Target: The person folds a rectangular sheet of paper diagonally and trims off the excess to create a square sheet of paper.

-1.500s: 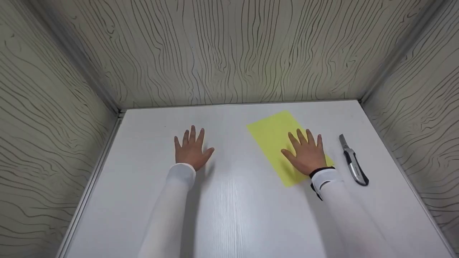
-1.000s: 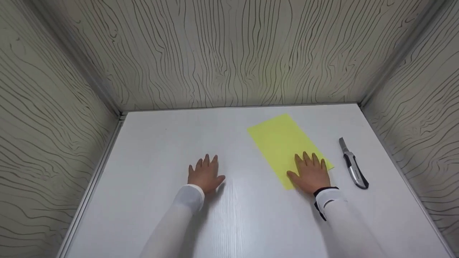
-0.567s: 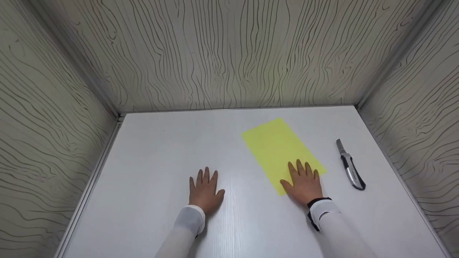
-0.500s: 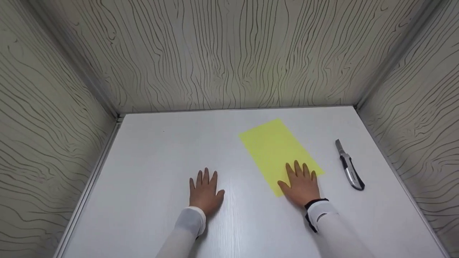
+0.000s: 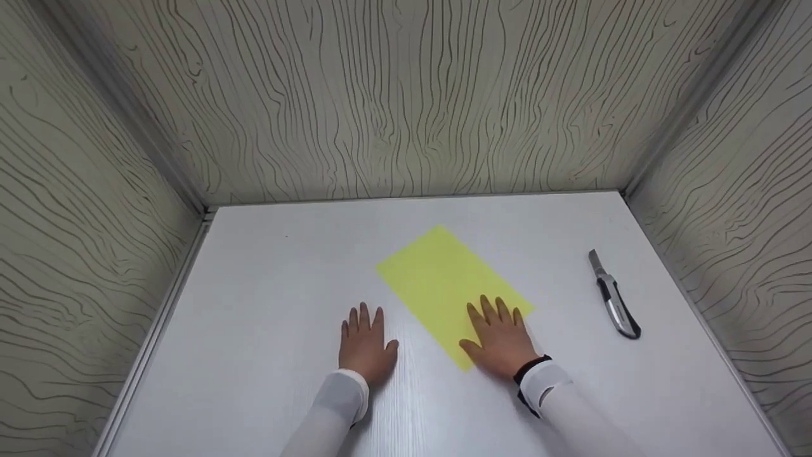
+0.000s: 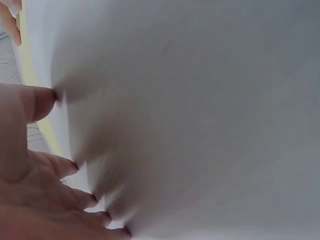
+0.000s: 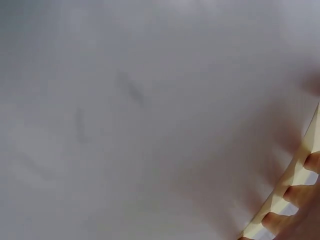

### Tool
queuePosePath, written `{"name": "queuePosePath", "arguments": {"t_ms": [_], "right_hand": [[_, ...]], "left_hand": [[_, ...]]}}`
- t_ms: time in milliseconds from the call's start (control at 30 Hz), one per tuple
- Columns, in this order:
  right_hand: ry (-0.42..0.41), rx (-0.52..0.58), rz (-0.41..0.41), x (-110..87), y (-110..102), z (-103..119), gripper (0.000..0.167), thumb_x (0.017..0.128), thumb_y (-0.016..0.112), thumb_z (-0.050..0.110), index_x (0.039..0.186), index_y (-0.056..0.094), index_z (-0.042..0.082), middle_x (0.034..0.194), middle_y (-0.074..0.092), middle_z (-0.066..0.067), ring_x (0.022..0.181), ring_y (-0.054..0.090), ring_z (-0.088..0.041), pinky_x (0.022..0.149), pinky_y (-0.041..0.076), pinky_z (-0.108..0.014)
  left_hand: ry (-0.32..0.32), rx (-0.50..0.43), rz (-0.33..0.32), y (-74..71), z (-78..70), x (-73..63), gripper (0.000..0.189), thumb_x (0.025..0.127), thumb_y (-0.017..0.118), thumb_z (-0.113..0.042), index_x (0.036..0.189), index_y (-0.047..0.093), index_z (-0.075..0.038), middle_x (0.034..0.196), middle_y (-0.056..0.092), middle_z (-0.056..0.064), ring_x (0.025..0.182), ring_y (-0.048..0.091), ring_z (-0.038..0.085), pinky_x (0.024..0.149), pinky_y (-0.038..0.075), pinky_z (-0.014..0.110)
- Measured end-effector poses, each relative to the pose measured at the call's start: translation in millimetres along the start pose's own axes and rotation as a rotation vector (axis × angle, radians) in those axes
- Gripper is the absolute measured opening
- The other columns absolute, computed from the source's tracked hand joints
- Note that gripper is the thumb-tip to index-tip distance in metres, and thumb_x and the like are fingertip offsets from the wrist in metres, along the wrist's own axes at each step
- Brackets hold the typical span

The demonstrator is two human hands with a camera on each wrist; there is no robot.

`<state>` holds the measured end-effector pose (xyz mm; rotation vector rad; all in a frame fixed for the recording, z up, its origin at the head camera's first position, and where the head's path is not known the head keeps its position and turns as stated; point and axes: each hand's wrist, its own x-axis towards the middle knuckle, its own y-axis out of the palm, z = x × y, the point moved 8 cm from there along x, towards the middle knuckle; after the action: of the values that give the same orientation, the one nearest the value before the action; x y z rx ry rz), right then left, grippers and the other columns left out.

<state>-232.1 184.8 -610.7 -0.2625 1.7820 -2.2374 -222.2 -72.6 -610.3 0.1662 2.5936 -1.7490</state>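
A yellow sheet of paper (image 5: pixel 425 273) lies slanted near the middle of the white table. My right hand (image 5: pixel 501 339) rests flat on its near right part, fingers spread, covering some of the sheet. Left of the paper, my left hand (image 5: pixel 366 349) lies on the bare tabletop with straight fingers and holds nothing. In the left wrist view its fingertips touch the white surface, and a strip of yellow paper (image 6: pixel 29 70) shows beyond. The right wrist view catches the right fingers at the yellow paper (image 7: pixel 280 192) along the lower right edge.
A utility knife (image 5: pixel 614 298) with a silver and black handle lies to the right of the paper, blade end pointing away. Wood-grain panels enclose the white table (image 5: pixel 266 279) at the back (image 5: pixel 406 95) and both sides.
Both hands have come back toward the near edge. The right hand has slid the yellow paper left and nearer, turning it slightly. The utility knife stays in its place on the table.
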Motion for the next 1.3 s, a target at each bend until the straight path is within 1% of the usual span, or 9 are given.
{"name": "queuePosePath", "arguments": {"t_ms": [133, 233, 333, 433, 567, 667, 1000, 1167, 1300], "right_hand": [[-0.061, -0.041, 0.018, -2.0, 3.4, 8.3, 0.076, 0.099, 0.056, 0.056, 0.158, 0.041, 0.01, 0.163, 0.031, -0.02, 0.15, 0.023, -0.048, 0.115, 0.018, -0.069], [-0.095, -0.05, 0.041, -4.1, 5.1, 12.4, 0.076, 0.098, 0.057, 0.057, 0.158, 0.041, 0.013, 0.164, 0.03, -0.018, 0.15, 0.023, -0.046, 0.116, 0.019, -0.068], [-0.114, -0.039, 0.064, -5.9, 6.7, 15.7, 0.076, 0.098, 0.058, 0.057, 0.158, 0.041, 0.015, 0.165, 0.029, -0.015, 0.151, 0.022, -0.044, 0.117, 0.018, -0.067], [-0.128, -0.036, 0.086, -7.2, 8.8, 19.1, 0.077, 0.098, 0.057, 0.059, 0.159, 0.039, 0.017, 0.166, 0.027, -0.014, 0.152, 0.02, -0.042, 0.118, 0.016, -0.066], [-0.15, -0.026, 0.092, -8.6, 8.3, 22.7, 0.076, 0.099, 0.055, 0.058, 0.16, 0.037, 0.015, 0.167, 0.026, -0.014, 0.152, 0.019, -0.043, 0.119, 0.014, -0.065], [-0.162, -0.018, 0.079, -10.1, 5.7, 22.3, 0.075, 0.099, 0.056, 0.056, 0.159, 0.039, 0.015, 0.166, 0.027, -0.014, 0.153, 0.019, -0.042, 0.119, 0.014, -0.064], [-0.196, 0.018, 0.046, -14.3, 2.1, 15.7, 0.075, 0.098, 0.058, 0.053, 0.158, 0.041, 0.011, 0.165, 0.03, -0.016, 0.152, 0.022, -0.042, 0.121, 0.015, -0.06], [-0.173, 0.005, 0.066, -14.9, 2.6, 10.7, 0.076, 0.098, 0.059, 0.054, 0.158, 0.041, 0.012, 0.165, 0.03, -0.015, 0.152, 0.022, -0.042, 0.121, 0.015, -0.058], [-0.157, -0.016, 0.084, -15.6, 3.9, 7.7, 0.077, 0.098, 0.058, 0.056, 0.158, 0.04, 0.012, 0.165, 0.029, -0.015, 0.152, 0.022, -0.041, 0.121, 0.016, -0.058]], "left_hand": [[0.055, -0.001, 0.009, 0.4, -10.7, 2.9, 0.074, 0.099, 0.061, -0.038, 0.16, 0.034, -0.007, 0.166, 0.02, 0.025, 0.153, 0.016, 0.043, 0.122, 0.019, 0.052], [0.135, 0.018, 0.034, 2.9, -22.8, 6.9, 0.074, 0.099, 0.059, -0.041, 0.161, 0.033, -0.01, 0.167, 0.02, 0.022, 0.154, 0.016, 0.041, 0.123, 0.017, 0.053], [0.214, 0.062, 0.063, 6.6, -32.1, 11.5, 0.072, 0.1, 0.056, -0.045, 0.161, 0.034, -0.014, 0.168, 0.021, 0.018, 0.154, 0.015, 0.039, 0.123, 0.012, 0.055], [0.247, 0.12, 0.094, 13.3, -32.9, 13.9, 0.071, 0.101, 0.052, -0.05, 0.162, 0.034, -0.017, 0.168, 0.021, 0.015, 0.155, 0.016, 0.036, 0.123, 0.013, 0.053], [0.243, 0.163, 0.102, 22.9, -27.3, 12.5, 0.071, 0.102, 0.049, -0.054, 0.161, 0.034, -0.018, 0.168, 0.023, 0.013, 0.154, 0.019, 0.035, 0.123, 0.017, 0.05], [0.24, 0.167, 0.074, 25.4, -26.6, 10.0, 0.071, 0.102, 0.048, -0.055, 0.161, 0.035, -0.018, 0.168, 0.025, 0.013, 0.154, 0.02, 0.034, 0.123, 0.018, 0.05], [0.167, 0.154, 0.018, 24.2, -29.7, -9.1, 0.071, 0.103, 0.048, -0.055, 0.161, 0.036, -0.017, 0.167, 0.025, 0.015, 0.154, 0.02, 0.036, 0.122, 0.019, 0.052], [0.125, 0.174, -0.007, 23.6, -30.6, -17.8, 0.072, 0.102, 0.049, -0.056, 0.16, 0.037, -0.016, 0.166, 0.027, 0.017, 0.153, 0.022, 0.037, 0.121, 0.02, 0.054], [0.102, 0.2, -0.041, 19.9, -34.0, -25.5, 0.072, 0.1, 0.052, -0.055, 0.158, 0.041, -0.013, 0.163, 0.032, 0.019, 0.151, 0.027, 0.039, 0.119, 0.025, 0.055]]}}
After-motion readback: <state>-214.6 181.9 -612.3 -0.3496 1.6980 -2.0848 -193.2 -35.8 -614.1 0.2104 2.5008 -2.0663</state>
